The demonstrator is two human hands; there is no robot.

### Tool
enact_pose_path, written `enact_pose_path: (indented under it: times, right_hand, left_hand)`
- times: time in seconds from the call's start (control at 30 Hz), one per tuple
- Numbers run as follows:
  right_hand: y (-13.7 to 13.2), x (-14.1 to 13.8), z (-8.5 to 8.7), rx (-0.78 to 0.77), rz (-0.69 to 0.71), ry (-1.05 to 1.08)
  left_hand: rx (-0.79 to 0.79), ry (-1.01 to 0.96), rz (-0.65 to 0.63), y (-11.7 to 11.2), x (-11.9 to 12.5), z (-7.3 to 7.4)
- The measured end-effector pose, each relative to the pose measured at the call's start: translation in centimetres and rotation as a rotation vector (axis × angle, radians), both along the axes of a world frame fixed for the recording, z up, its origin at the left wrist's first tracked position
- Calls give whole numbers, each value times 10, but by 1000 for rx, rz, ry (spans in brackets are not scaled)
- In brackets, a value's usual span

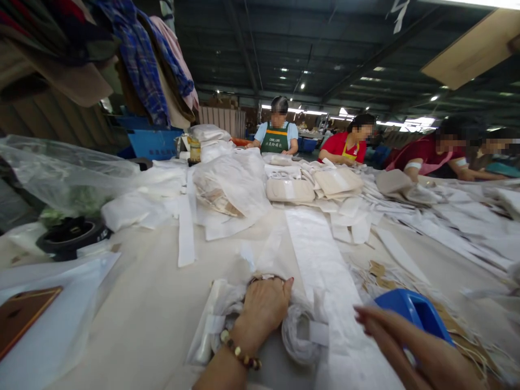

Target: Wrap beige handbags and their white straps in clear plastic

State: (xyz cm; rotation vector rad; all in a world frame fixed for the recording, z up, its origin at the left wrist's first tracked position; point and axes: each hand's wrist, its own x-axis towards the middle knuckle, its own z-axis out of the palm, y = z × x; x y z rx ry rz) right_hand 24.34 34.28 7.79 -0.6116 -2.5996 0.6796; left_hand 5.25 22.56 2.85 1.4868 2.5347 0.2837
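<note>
Right hand (410, 341): hovering, fingers straight, holding nothing, beside a blue plastic holder (406, 300). Left hand (266, 303), wearing a beaded bracelet (240, 354): resting between white coiled bundles (290, 333) lying on the counter (142, 292); whether it is gripping, cannot tell. White strip (317, 238): lying alongside. Plastic bag (239, 179), beige pads (339, 180): sitting beyond. Co-workers (279, 138): working behind.

A pale table (134, 303) carries white strips (325, 260), a bluish sheet (69, 311) and a rolled bundle (300, 351).
</note>
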Motion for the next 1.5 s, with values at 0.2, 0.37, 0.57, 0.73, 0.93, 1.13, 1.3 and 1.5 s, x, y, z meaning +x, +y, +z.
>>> enact_pose_path:
  times: [0.2,0.37,0.57,0.73,0.93,1.13,1.3,1.5]
  right_hand:
    - [46,-155,-33,12,12,-198]
    - [46,-206,-82,-4,133,-274]
    - [43,-192,-72,-229,370,-346]
    - [31,-159,-34,-360,393,-344]
    - [-13,-117,-4,-84,209,-197]
    - [-29,-105,-21,80,117,-231]
    - [-29,-104,-19,68,96,-155]
    - [-42,-123,-23,-74,162,-88]
  left_hand:
    - [22,-16,-36,0,-5,-5]
    - [104,-76,26,2,-6,-16]
    - [239,-84,102,3,-4,-27]
    - [257,-198,115,-1,-5,-17]
    - [371,-310,133,-5,-13,-8]
    - [710,-476,204,-14,-13,-1]
    - [1046,-748,255,-20,-11,3]
    - [1212,-1005,202,-26,-11,6]
